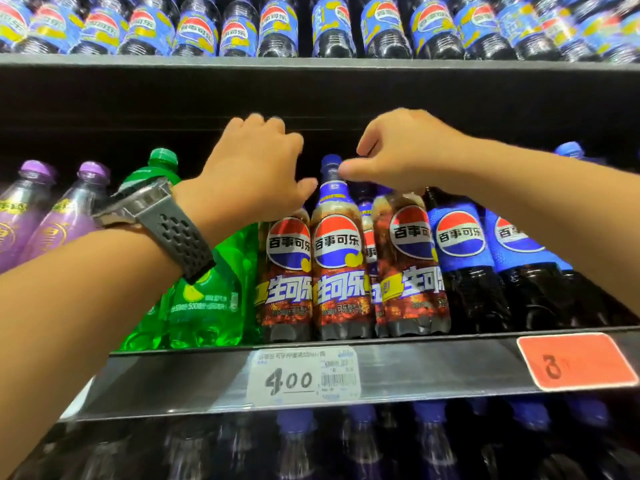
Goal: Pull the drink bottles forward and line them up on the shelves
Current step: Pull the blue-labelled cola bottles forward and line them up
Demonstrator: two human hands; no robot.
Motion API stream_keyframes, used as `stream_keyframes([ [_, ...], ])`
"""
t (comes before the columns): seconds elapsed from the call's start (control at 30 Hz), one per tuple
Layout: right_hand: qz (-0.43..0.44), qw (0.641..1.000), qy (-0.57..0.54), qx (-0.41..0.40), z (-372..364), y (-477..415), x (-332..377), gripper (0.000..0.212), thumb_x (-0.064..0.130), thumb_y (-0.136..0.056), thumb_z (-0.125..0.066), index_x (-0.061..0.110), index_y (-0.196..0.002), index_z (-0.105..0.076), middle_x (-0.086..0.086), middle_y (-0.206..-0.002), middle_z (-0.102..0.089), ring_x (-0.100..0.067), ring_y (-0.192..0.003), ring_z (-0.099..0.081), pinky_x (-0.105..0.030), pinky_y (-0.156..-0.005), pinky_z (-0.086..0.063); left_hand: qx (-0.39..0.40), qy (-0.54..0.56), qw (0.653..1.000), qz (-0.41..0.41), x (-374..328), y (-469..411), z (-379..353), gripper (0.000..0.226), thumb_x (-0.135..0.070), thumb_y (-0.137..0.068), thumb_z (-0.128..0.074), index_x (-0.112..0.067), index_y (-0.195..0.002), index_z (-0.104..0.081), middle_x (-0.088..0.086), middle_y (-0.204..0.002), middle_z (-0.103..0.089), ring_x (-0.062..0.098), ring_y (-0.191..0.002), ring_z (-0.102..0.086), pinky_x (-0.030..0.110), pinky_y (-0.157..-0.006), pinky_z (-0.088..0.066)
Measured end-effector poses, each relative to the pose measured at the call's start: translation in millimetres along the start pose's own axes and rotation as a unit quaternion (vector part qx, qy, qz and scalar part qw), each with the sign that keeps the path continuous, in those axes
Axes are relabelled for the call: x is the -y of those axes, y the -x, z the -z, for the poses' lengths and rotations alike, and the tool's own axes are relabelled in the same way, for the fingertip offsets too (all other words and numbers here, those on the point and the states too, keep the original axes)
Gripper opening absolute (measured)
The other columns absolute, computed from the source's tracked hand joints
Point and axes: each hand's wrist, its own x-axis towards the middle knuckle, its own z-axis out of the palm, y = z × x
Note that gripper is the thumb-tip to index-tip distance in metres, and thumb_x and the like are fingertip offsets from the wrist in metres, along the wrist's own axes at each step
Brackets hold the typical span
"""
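Purple bottles stand beside bright green bottles. The cola bottles wear brown-and-orange labels with red, white and blue roundels and blue caps; their neighbours have plain blue labels. An orange tag marks the grey shelf edge.

Three brown-labelled cola bottles are stood upright at the middle shelf's front edge, dark blue caps on top. They're flanked by green soda bottles on the left and blue-labelled cola bottles on the right.
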Motion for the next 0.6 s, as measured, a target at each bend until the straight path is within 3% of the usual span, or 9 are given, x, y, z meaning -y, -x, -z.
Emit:
stream_keyframes([
  [0.07,-0.010,0.998,-0.010,-0.064,13,3,-21,0.028,0.042,-0.080,-0.061,0.017,-0.088,-0.071,-0.005,-0.079,-0.072,-0.012,-0.061,-0.064,-0.022,-0.057,-0.045,-0.051,0.129,0.990,0.002,-18,-6,8,0.053,-0.055,-0.083,-0.052,-0.018,-0.120,-0.058,0.009,-0.114,-0.059,0.030,-0.105,-0.053,0.040,-0.090,-0.041],
  [0.1,-0.021,0.996,-0.001,-0.083,18,4,-32,0.023,0.037,-0.081,-0.060,0.018,-0.088,-0.071,-0.005,-0.083,-0.072,-0.014,-0.065,-0.063,-0.022,-0.062,-0.043,-0.046,0.198,0.979,0.004,-28,-10,11,0.052,-0.055,-0.083,-0.054,-0.018,-0.121,-0.057,0.007,-0.114,-0.060,0.027,-0.104,-0.054,0.038,-0.089,-0.043],
  [0.2,-0.065,0.994,0.047,-0.069,24,9,-66,0.028,0.036,-0.081,-0.063,0.014,-0.097,-0.068,-0.009,-0.103,-0.069,-0.028,-0.098,-0.061,-0.027,-0.078,-0.042,0.016,0.296,0.955,0.013,-61,-19,12,0.062,-0.062,-0.081,-0.054,-0.020,-0.127,-0.051,0.004,-0.116,-0.061,0.024,-0.102,-0.058,0.035,-0.088,-0.046],
  [0.33,-0.093,0.994,0.046,-0.027,18,18,-87,0.055,0.050,-0.081,-0.063,0.004,-0.110,-0.061,-0.014,-0.108,-0.067,-0.033,-0.103,-0.059,-0.037,-0.087,-0.047,0.025,0.288,0.957,0.017,-88,-27,6,0.078,-0.073,-0.075,-0.052,-0.018,-0.130,-0.045,0.007,-0.114,-0.062,0.029,-0.106,-0.057,0.042,-0.091,-0.046],
  [0.47,-0.076,0.996,0.038,-0.036,17,18,-94,0.056,0.055,-0.088,-0.052,0.004,-0.110,-0.062,-0.015,-0.111,-0.065,-0.034,-0.104,-0.057,-0.038,-0.089,-0.046,0.068,0.243,0.967,0.029,-96,-31,-1,0.079,-0.074,-0.072,-0.052,-0.021,-0.129,-0.045,0.003,-0.110,-0.065,0.030,-0.107,-0.055,0.041,-0.093,-0.038],
  [0.6,-0.074,0.997,0.021,-0.017,16,17,-94,0.059,0.059,-0.084,-0.055,0.007,-0.112,-0.060,-0.010,-0.109,-0.065,-0.031,-0.104,-0.057,-0.039,-0.089,-0.047,0.095,0.274,0.956,0.052,-94,-29,0,0.073,-0.067,-0.074,-0.058,-0.024,-0.131,-0.043,-0.003,-0.110,-0.065,0.024,-0.107,-0.055,0.038,-0.095,-0.031],
])
